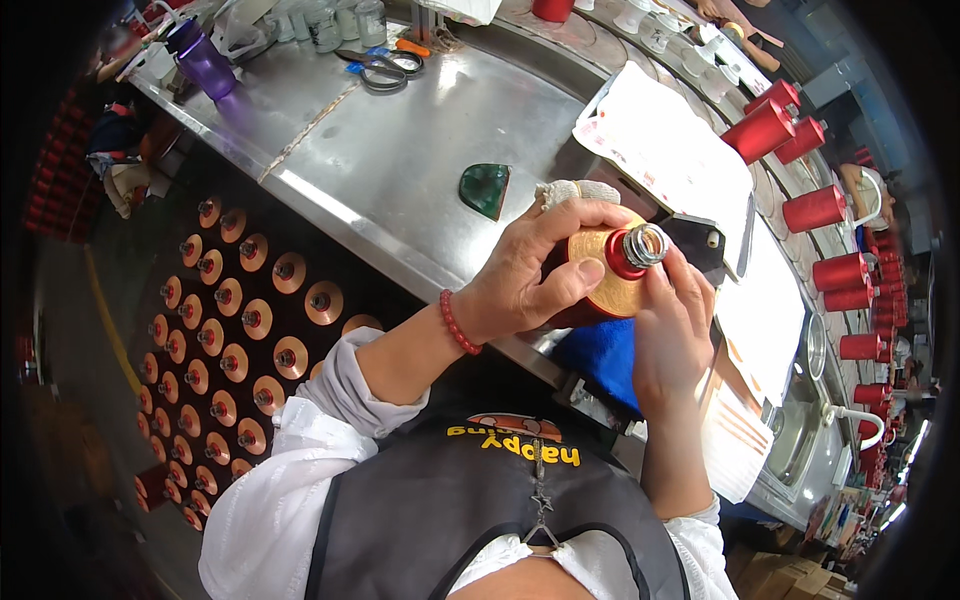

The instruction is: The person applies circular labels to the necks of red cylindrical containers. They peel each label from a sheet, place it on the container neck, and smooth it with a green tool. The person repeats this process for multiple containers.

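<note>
Both of my hands are wrapped round a red bottle (608, 278) with a gold shoulder and a clear glass screw neck, tilted toward me. My left hand (535, 262), with a red bead bracelet at the wrist, grips its side, the thumb lying on the gold shoulder. A white wrapping (580, 192) shows at a fingertip beyond the bottle. My right hand (676, 335) closes on the other side, its fingers near the neck. On the metal table past my left hand lies a dark green flat piece (485, 190) with one rounded end.
Many red bottles with gold shoulders (258, 318) stand in rows at lower left. Scissors (383, 72) and a purple bottle (200, 62) are on the metal table (400, 150). A conveyor carrying red bottles (815, 208) curves along the right. A blue cloth (600, 358) lies below my hands.
</note>
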A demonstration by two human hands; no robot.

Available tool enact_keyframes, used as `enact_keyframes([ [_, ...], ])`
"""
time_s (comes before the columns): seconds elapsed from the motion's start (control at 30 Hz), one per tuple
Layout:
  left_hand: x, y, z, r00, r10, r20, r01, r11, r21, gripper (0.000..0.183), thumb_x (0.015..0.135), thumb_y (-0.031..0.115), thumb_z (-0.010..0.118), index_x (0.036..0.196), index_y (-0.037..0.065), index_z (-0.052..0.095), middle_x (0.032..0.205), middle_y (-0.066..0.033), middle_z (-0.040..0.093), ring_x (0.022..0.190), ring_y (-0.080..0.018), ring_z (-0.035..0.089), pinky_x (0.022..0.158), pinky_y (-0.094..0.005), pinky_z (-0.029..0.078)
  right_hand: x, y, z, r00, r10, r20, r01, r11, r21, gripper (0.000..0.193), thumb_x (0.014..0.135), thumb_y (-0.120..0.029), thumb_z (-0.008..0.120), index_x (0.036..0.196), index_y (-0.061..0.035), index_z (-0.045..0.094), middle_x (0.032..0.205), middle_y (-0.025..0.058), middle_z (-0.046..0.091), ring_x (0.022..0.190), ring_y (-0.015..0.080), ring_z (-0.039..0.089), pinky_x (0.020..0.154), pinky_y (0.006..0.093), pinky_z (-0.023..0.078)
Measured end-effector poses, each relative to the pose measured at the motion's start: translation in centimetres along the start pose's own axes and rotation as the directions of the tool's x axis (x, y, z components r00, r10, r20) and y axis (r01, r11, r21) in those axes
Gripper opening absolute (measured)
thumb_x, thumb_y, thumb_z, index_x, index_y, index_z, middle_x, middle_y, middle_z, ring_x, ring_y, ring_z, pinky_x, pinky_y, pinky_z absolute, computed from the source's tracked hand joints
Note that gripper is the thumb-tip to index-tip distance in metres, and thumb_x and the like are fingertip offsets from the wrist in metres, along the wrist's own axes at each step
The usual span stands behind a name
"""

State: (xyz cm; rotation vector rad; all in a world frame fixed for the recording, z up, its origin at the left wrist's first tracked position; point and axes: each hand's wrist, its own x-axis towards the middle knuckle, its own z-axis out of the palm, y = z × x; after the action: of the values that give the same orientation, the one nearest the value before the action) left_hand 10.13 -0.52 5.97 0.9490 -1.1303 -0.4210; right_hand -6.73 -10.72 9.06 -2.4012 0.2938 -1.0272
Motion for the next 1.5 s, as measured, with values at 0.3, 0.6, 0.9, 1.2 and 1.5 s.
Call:
enact_keyframes([
  [0.3,0.0,0.5,0.2,0.998,0.007,0.067,-0.020,0.980,0.200,0.063,0.087,0.031,0.073,0.135,0.002,0.044,0.129,-0.0161,0.056,0.118,-0.0289,0.056,0.103,-0.0376,0.044,0.6,0.9,-1.4,0.970,-0.203,0.132,0.231,0.942,-0.245,0.038,0.091,-0.008,0.065,0.128,0.0025,0.063,0.131,0.0238,0.061,0.107,0.0331,0.062,0.094,0.0407,0.050],
  [0.6,-1.1,-0.1,1.6,0.988,-0.134,-0.071,0.131,0.990,-0.045,0.084,0.085,0.039,0.078,0.141,-0.001,0.029,0.127,-0.0167,0.054,0.118,-0.0213,0.057,0.102,-0.0347,0.047,4.4,0.3,-2.6,0.964,0.249,0.093,-0.263,0.946,0.192,0.025,0.097,-0.021,0.066,0.112,-0.0026,0.058,0.087,0.0040,0.063,0.073,0.0116,0.060,0.067,0.0245,0.051],
  [0.9,-0.8,0.0,1.1,0.970,-0.244,0.001,0.242,0.962,-0.129,0.087,0.082,0.045,0.078,0.139,-0.002,0.032,0.133,-0.0169,0.051,0.122,-0.0215,0.055,0.104,-0.0360,0.046,5.7,2.1,-3.2,0.918,0.396,0.017,-0.394,0.906,0.157,0.029,0.091,-0.014,0.070,0.117,-0.0024,0.064,0.094,0.0149,0.070,0.087,0.0222,0.068,0.083,0.0324,0.052],
  [1.2,0.0,0.2,0.0,0.938,-0.313,0.151,0.341,0.911,-0.232,0.083,0.086,0.042,0.072,0.145,-0.002,0.035,0.134,-0.0157,0.053,0.125,-0.0208,0.054,0.105,-0.0349,0.045,7.3,1.7,-2.7,0.972,0.192,0.138,-0.228,0.917,0.328,0.025,0.094,-0.014,0.068,0.117,-0.0040,0.065,0.103,0.0052,0.069,0.090,0.0143,0.065,0.081,0.0310,0.055],
  [1.5,-1.4,-0.1,1.5,0.986,-0.169,0.013,0.168,0.983,0.069,0.104,0.080,0.044,0.084,0.148,-0.004,0.021,0.137,-0.0193,0.048,0.129,-0.0256,0.050,0.109,-0.0386,0.041,6.8,3.5,-1.9,0.958,0.280,0.062,-0.286,0.946,0.156,0.029,0.089,-0.019,0.072,0.112,-0.0030,0.066,0.092,0.0143,0.072,0.083,0.0211,0.070,0.078,0.0307,0.055],
])
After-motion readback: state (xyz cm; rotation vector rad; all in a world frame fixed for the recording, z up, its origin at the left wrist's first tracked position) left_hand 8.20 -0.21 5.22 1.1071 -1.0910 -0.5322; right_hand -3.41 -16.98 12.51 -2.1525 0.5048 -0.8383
